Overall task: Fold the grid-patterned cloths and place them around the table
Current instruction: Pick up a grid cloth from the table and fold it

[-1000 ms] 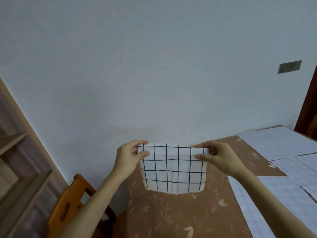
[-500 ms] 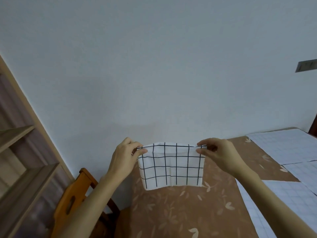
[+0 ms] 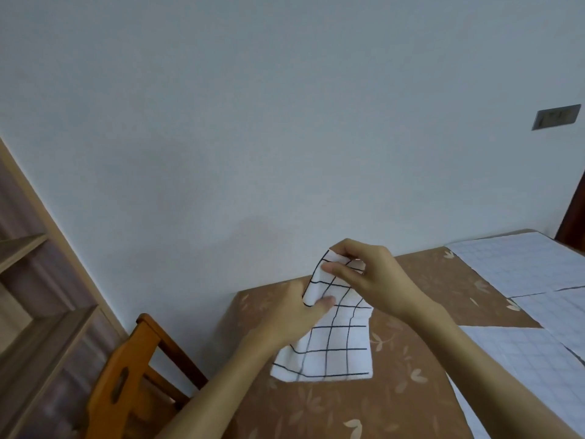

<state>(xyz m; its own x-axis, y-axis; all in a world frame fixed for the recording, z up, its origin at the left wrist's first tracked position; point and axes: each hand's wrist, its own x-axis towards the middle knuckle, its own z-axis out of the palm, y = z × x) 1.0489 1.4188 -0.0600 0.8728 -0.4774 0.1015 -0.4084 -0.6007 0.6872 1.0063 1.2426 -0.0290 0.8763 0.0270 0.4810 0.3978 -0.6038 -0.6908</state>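
Grid-patterned cloth (image 3: pixel 332 346), stretched flat a second earlier, was brought corner to corner over the far left corner of the worktop (image 3: pixel 395 394), with the left hand (image 3: pixel 291 315) and right hand (image 3: pixel 370 274) each kept in a pinching grip on it, so a further fold was judged begun.

So what we've got: the cloth (image 3: pixel 335 346) is white with a bold black grid, the desk (image 3: pixel 411 407) is tan-brown with pale leaf prints, and the pale sheets (image 3: pixel 519 264) are white with a much finer grey grid. Chair (image 3: pixel 126 375) is orange wood, wall (image 3: pixel 285 122) pale grey-blue.
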